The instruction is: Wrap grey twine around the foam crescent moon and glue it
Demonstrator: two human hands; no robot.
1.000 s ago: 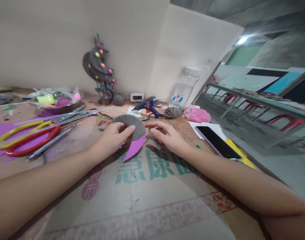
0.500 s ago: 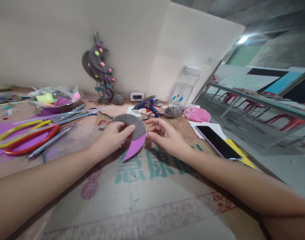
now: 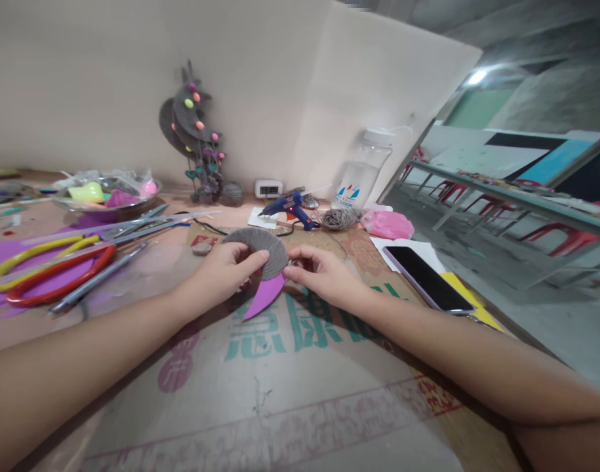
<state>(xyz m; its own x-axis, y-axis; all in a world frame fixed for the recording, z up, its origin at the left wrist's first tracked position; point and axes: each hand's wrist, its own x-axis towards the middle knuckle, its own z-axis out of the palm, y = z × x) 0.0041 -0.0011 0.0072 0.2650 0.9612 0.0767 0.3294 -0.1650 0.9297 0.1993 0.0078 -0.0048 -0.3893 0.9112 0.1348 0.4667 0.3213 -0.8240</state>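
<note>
A purple crescent (image 3: 265, 296), its upper part wound with grey yarn (image 3: 267, 246), is held above the cardboard. My left hand (image 3: 233, 265) grips the wrapped part, thumb on top and fingers underneath. At the crescent's right edge, my right hand (image 3: 314, 269) has thumb and fingertips pinched together, by the border of yarn and bare purple. Too small to make out is the strand in that pinch. Behind the hands lies a loose bundle of grey yarn (image 3: 340, 219), beside a blue glue gun (image 3: 290, 207).
Scissors with yellow and red handles (image 3: 58, 278) and a metal bowl of bright pieces (image 3: 107, 203) are on the left. A phone (image 3: 427, 278), a pink bag (image 3: 388, 224) and a water bottle (image 3: 361, 174) stand or lie right. A decorated grey crescent (image 3: 191, 131) leans on the back wall.
My right hand's fingers have closed from a looser, spread pose into a pinch at the crescent's edge. The left hand keeps its grip, almost unmoved.
</note>
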